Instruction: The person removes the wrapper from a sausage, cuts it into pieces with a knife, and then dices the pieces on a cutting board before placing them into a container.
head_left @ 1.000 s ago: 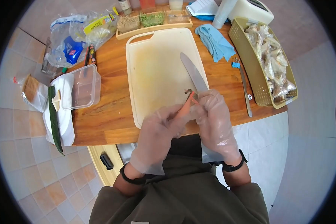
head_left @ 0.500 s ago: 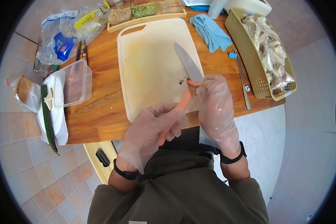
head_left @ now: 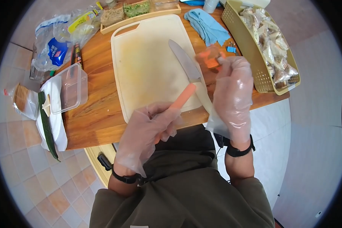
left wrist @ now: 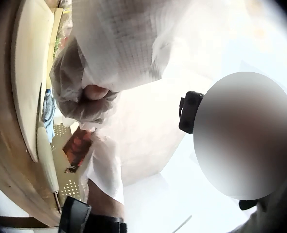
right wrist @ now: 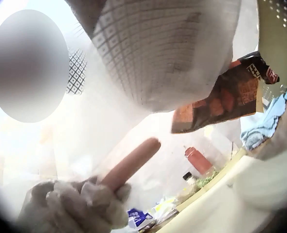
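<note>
Both hands wear clear plastic gloves. In the head view my left hand (head_left: pixel 146 127) grips a peeled pink sausage (head_left: pixel 185 95), whose bare end points up and right over the board's near right part. My right hand (head_left: pixel 235 91), off the board's right edge, pinches a printed orange and dark wrapper (head_left: pixel 209 59), blurred there. The right wrist view shows that wrapper (right wrist: pixel 221 102) hanging flat from the glove, apart from the sausage (right wrist: pixel 134 162). Beneath the hands lies a white cutting board (head_left: pixel 140 68), with a knife (head_left: pixel 184 60) along its right side, handle towards me.
A perforated basket (head_left: pixel 247 57) of wrapped pieces stands at right, beside a blue cloth (head_left: pixel 207 26) and binder clip (head_left: pixel 231 49). Leftward are a clear plastic box (head_left: pixel 78 89), a cucumber (head_left: pixel 46 125), bagged bread (head_left: pixel 23 99) and plastic packaging (head_left: pixel 55 45). A wooden tray (head_left: pixel 140 16) holds fillings behind.
The wrapper has come off the sausage end and moved up and right with my right hand. My left hand keeps hold of the sausage. The knife handle now shows.
</note>
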The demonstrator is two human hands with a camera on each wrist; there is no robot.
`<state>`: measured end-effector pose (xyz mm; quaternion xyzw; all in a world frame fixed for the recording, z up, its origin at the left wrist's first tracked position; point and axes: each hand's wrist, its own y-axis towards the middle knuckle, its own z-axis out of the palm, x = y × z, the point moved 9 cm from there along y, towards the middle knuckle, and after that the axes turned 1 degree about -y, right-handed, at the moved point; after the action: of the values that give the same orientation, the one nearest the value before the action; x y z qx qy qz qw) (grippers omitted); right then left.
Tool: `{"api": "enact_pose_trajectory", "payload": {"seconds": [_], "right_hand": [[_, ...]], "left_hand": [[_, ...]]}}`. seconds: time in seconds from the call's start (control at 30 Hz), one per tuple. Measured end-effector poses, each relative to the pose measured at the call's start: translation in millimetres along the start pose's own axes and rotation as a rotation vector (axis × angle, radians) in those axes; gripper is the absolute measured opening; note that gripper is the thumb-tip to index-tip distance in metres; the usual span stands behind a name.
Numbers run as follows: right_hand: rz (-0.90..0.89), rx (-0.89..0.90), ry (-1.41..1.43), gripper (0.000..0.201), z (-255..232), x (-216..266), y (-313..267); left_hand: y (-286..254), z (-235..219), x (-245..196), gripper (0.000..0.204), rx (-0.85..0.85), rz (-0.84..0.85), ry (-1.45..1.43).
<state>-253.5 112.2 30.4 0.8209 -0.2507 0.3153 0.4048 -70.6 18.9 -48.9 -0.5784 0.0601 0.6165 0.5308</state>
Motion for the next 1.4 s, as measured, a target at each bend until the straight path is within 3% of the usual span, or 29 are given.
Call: {"api": "enact_pose_trajectory", "payload": {"seconds": [0.07,0.2,0.27,0.33,0.37,0.43,0.47,0.5,0.53,0.57,0.6,0.63,0.67,0.73,0.8,0.87,0.9,0.93,0.97,1.0,1.03,1.07,1.17,1.23,1.27,1.33,1.37,1.4], "right_hand": [[-0.038,-0.016,-0.351,0.003,-16.8,5.5,3.9],[-0.104,-0.012,-0.324,0.007,-65.8,12.8,-24.9],[0.280,-0.330,0.029,0.012,-114.9,-11.7,-66.3],[0.094,-0.463,0.178,0.015,-162.6,-22.6,-91.4],[0.136,-0.478,0.150,0.015,-176.0,-35.9,-103.8],[0.280,-0.748,0.132,0.025,-212.9,-77.4,-135.0],[0.359,-0.729,0.173,0.029,-225.1,-112.2,-154.4],[0.435,-0.707,0.221,0.034,-229.2,-151.9,-178.6],[0.710,-0.854,0.128,0.038,-230.0,-196.7,-211.9],[0.770,-0.765,0.082,0.039,-216.3,-228.4,-230.4],[0.826,-0.628,0.110,0.040,-203.2,-259.3,-248.0],[0.822,-0.597,0.228,0.034,-188.4,-297.7,-269.4],[0.947,-0.639,0.201,0.034,-182.4,-339.1,-298.4],[0.967,-0.440,0.478,0.025,-158.1,-395.3,-318.0],[1.143,-0.526,0.442,0.014,-147.8,-441.0,-330.5],[1.064,-0.528,0.513,0.014,-143.0,-503.4,-349.4],[1.145,-0.449,0.608,0.009,-133.2,-512.7,-347.1],[1.128,-0.221,0.681,0.018,-123.2,-526.3,-340.6],[1.236,-0.285,0.577,0.026,-129.2,-550.3,-351.7],[1.352,-0.350,0.465,0.033,-130.1,-551.2,-357.3],[1.366,-0.420,0.467,0.047,-135.1,-557.3,-359.6],[1.310,-0.535,0.563,0.046,-143.5,-571.9,-364.5],[1.337,-0.599,0.441,0.049,-162.7,-563.7,-362.3],[1.313,-0.666,0.505,0.030,-169.3,-558.3,-370.8],[1.313,-0.677,0.505,0.030,-177.5,-550.1,-378.2],[1.068,-0.558,0.375,0.018,-185.3,-526.0,-366.3],[0.849,-0.221,-0.321,0.036,-198.4,-461.0,-328.5],[0.716,-0.387,-0.088,0.046,-190.5,-412.2,-310.5]], "left_hand": [[1.6,-4.1,3.3,0.033,-0.018,-0.007,0.047],[0.6,-15.9,-3.7,0.033,-0.083,0.129,0.065],[-14.4,-18.8,-7.1,0.032,-0.061,0.153,0.086],[-48.5,0.3,-21.0,0.041,0.129,0.171,0.478],[-66.0,5.8,-20.3,0.041,0.160,0.130,0.492],[-109.7,37.3,-45.3,0.040,0.177,0.659,1.330],[-111.0,39.8,-39.2,0.040,0.203,0.649,1.332],[-110.2,34.0,-38.1,0.038,0.146,0.599,1.206],[-109.8,27.5,-36.6,0.036,0.084,0.546,1.086],[-109.4,20.1,-34.6,0.034,0.023,0.495,0.968],[-109.0,12.2,-31.6,0.033,-0.042,0.444,0.851],[-108.6,4.2,-27.0,0.031,-0.110,0.394,0.732],[-108.7,-3.7,-20.6,0.029,-0.179,0.345,0.607],[-109.9,-19.2,-2.9,0.026,-0.321,0.249,0.353],[-110.4,-30.3,18.3,0.024,-0.456,0.149,0.097],[-105.5,-34.5,43.0,0.022,-0.570,0.055,-0.172],[-102.5,-35.2,56.2,0.022,-0.627,0.001,-0.305],[-72.4,-7.4,26.0,0.020,-0.273,0.219,0.105],[-52.6,30.4,8.7,0.018,0.100,0.429,0.506],[-45.6,25.2,-1.7,0.014,0.019,0.474,0.498],[-40.9,21.2,-11.1,0.023,-0.060,0.514,0.491],[-35.0,11.5,-13.7,0.038,-0.171,0.618,0.485],[-12.1,-21.4,-23.2,0.039,-0.218,0.553,0.551],[5.2,-36.8,-28.2,0.042,-0.357,0.474,0.636],[9.4,-34.0,-30.3,0.042,-0.348,0.476,0.639],[12.1,-37.4,-42.6,0.045,-0.618,0.323,0.884],[15.2,-65.5,-42.1,0.047,-0.618,0.480,0.874],[17.2,-48.5,-48.2,0.046,-0.590,0.583,0.834]]}}
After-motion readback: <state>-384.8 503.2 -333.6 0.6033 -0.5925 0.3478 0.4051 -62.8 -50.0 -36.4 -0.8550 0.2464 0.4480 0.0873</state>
